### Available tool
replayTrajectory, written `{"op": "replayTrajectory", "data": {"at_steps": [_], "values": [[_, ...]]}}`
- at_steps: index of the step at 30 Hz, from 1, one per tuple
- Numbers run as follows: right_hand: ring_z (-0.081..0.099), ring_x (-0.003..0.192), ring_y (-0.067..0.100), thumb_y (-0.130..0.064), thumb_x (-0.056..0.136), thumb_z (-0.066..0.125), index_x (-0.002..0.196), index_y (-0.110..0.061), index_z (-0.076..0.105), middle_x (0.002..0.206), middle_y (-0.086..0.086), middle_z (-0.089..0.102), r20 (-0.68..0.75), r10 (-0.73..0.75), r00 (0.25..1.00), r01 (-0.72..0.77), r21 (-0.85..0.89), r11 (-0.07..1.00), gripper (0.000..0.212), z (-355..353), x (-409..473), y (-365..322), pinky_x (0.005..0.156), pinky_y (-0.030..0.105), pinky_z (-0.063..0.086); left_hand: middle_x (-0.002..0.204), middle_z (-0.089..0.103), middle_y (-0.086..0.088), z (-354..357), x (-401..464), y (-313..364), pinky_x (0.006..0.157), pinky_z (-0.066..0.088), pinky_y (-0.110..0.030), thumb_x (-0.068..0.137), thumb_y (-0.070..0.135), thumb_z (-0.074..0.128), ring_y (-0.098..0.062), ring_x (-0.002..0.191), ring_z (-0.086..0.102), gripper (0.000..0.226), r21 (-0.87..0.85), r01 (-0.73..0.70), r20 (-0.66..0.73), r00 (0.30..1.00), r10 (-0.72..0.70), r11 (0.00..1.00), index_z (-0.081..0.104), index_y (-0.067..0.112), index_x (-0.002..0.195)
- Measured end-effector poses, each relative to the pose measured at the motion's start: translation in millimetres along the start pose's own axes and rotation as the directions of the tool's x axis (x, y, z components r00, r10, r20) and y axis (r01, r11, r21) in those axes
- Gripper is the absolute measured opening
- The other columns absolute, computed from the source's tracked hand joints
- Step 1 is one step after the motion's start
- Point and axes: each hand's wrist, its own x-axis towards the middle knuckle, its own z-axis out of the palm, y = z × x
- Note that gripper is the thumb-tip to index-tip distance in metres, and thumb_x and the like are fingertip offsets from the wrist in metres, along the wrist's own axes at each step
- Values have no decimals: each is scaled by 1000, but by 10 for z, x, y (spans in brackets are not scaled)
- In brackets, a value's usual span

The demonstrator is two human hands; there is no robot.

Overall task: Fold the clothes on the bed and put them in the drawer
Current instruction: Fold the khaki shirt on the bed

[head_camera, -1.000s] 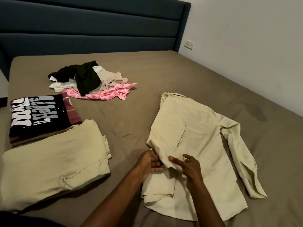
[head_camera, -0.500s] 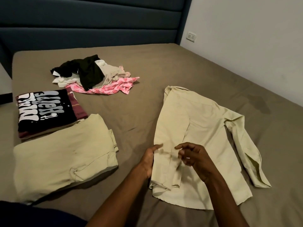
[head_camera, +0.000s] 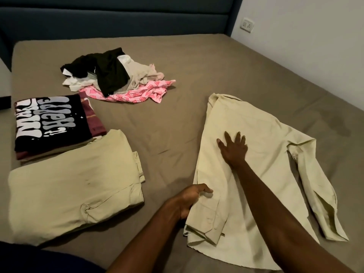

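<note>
At the far left of the bed (head_camera: 197, 62), a folded black T-shirt (head_camera: 49, 119) with pale lettering lies on a maroon garment (head_camera: 94, 119). Just below it, and touching that stack's near edge, sits a folded pale-green garment (head_camera: 74, 184). Further back, near the blue headboard (head_camera: 118, 18), a loose pile of unfolded clothes (head_camera: 118, 75) mixes black, beige, white and pink pieces.

The left hand (head_camera: 189, 201) grips the left edge of the pale-green shirt (head_camera: 256, 194); its fingers curl around the cloth where 1 side is folded inward. The shirt lies spread on the bed to the right of centre, collar pointing toward the headboard. The right hand (head_camera: 233, 147) presses flat on the shirt's middle, fingers straight and splayed, holding nothing. The shirt's right sleeve (head_camera: 319, 194) is stretched out to the side, down toward the near edge. On the wall at the upper right is a socket (head_camera: 247, 25).
</note>
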Motion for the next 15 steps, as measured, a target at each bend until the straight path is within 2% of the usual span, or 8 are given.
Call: {"op": "replayTrajectory", "data": {"at_steps": [3,6,9,11,13,15], "values": [[1,158,40,-75,99,23,160,-46,21,171,18,5,-19,45,999,-46,-72,996,67,80,185,133,124,60,3,106,72,-18,-68,68,8,98,56,-45,88,17,71,-32,97,70,29,-32,4,45,999,-3,999,72,4,113],[1,158,37,-73,100,23,160,-47,23,171,18,5,-18,53,998,-54,-69,996,65,33,328,161,125,58,2,127,67,-24,-100,132,-51,105,51,-51,87,8,71,-37,111,65,37,-42,-20,33,999,21,999,70,-3,123],[2,158,35,-70,101,29,157,-41,35,171,18,6,-37,45,998,-46,-33,998,64,-62,442,133,124,58,2,127,67,-25,-144,169,-134,101,54,-49,85,2,71,-40,117,65,41,-21,-53,53,997,54,998,68,-5,125],[9,157,36,-65,103,35,155,-31,42,170,19,13,-146,-90,985,84,-49,995,63,-86,497,65,123,56,8,125,69,-24,-172,198,-149,102,54,-50,84,0,72,-41,119,65,41,-15,-60,47,997,60,998,67,-5,125],[15,156,36,-65,101,36,155,-21,41,169,18,17,-193,-187,963,189,-8,982,70,-81,586,-56,122,55,18,124,69,-24,-154,208,-119,103,52,-50,83,2,76,-41,119,65,42,-12,-56,44,997,57,998,68,-6,124],[14,157,34,-70,98,40,158,-21,36,171,15,15,-143,-203,969,213,60,975,78,-56,666,-200,123,52,20,122,70,-23,-126,186,-87,103,53,-49,84,4,78,-39,118,66,40,6,-55,28,998,55,998,69,-6,122]]}}
